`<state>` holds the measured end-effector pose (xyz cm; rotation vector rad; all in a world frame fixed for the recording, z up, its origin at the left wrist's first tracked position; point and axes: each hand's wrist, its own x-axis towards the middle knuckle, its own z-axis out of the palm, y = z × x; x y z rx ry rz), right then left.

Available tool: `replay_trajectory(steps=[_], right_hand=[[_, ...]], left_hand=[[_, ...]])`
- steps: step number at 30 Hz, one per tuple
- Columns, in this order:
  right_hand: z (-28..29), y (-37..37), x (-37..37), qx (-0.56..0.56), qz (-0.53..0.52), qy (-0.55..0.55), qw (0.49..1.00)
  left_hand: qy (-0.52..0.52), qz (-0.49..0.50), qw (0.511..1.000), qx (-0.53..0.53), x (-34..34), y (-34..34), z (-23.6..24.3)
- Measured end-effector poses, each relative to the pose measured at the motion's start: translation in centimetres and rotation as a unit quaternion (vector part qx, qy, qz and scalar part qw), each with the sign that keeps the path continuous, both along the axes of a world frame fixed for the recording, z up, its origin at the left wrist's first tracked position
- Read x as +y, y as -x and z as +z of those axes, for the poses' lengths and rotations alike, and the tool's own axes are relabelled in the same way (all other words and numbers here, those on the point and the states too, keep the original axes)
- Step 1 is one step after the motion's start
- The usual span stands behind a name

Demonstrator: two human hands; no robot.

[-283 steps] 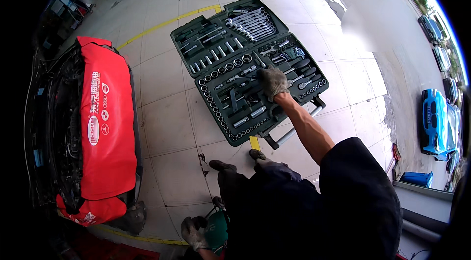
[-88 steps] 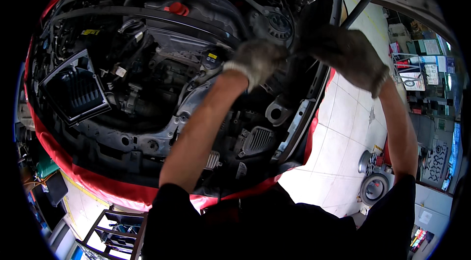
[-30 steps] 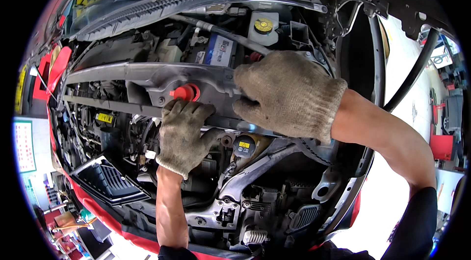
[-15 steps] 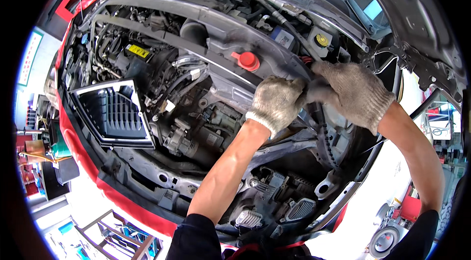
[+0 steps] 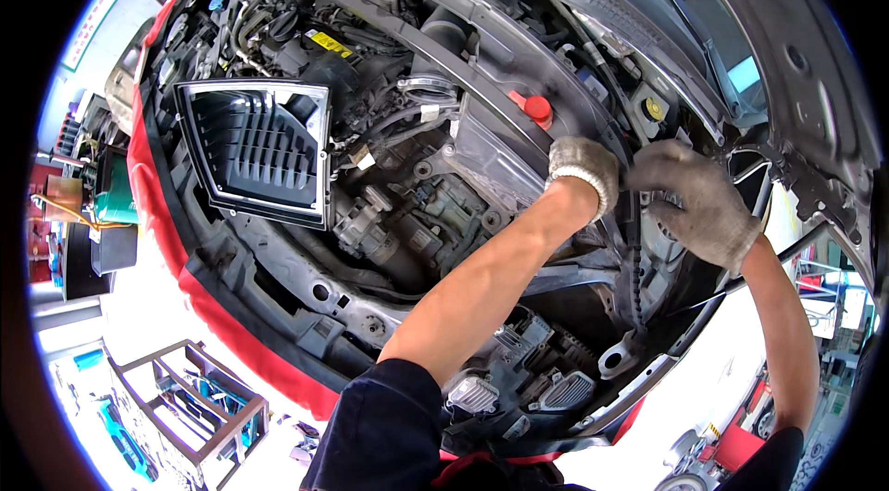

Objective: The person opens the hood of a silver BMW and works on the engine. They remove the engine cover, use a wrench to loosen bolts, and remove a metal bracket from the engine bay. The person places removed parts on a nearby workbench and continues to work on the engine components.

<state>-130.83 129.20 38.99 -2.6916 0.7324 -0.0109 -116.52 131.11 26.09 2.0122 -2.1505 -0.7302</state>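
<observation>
Both of my hands wear grey knitted gloves and reach into the car's engine bay. My left hand (image 5: 585,172) is bent into a fist shape beside the grey metal crossbar (image 5: 435,83), below a red cap (image 5: 536,108). Its fingertips are hidden, and I cannot make out what they hold. My right hand (image 5: 701,201), slightly blurred, is to the right, fingers stretched toward the left hand and thumb apart. Nothing shows in it. A dark ribbed hose (image 5: 636,259) runs just below and between the hands. A reservoir with a yellow cap (image 5: 654,109) is above the right hand.
A black ribbed open housing (image 5: 255,144) rests at the left of the engine bay. Red covering (image 5: 162,213) lines the front edge. The raised hood (image 5: 806,37) stands at the upper right. A brown-framed cart (image 5: 208,440) with tools is on the floor, lower left.
The view has shifted, so the engine bay appears turned and moved. My hands, close together before, are now apart: the left is more tightly bent and the right hand's fingers have opened out.
</observation>
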Motion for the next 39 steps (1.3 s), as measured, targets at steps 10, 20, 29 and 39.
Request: replay_trajectory(steps=[10, 20, 29, 39], right_hand=[[0.2, -0.1, 0.7, -0.019, -0.118, -0.182, 0.976], [-0.4, 1.0, -0.2, -0.012, -0.148, -0.066, 0.987], [0.1, 1.0, -0.4, 0.084, -0.213, -0.164, 0.959], [0.0, 1.2, -1.0, 0.101, -0.028, 0.014, 0.994]], left_hand=[[0.0, 0.024, 1.0, -0.004, 0.3, 0.8, -0.6], [0.006, 0.138, 0.99, -0.039, -2.2, 4.4, -4.9], [-0.216, 0.037, 0.958, -0.186, -5.9, 6.2, -4.5], [-0.148, 0.016, 0.979, -0.142, -6.1, 5.7, -5.0]])
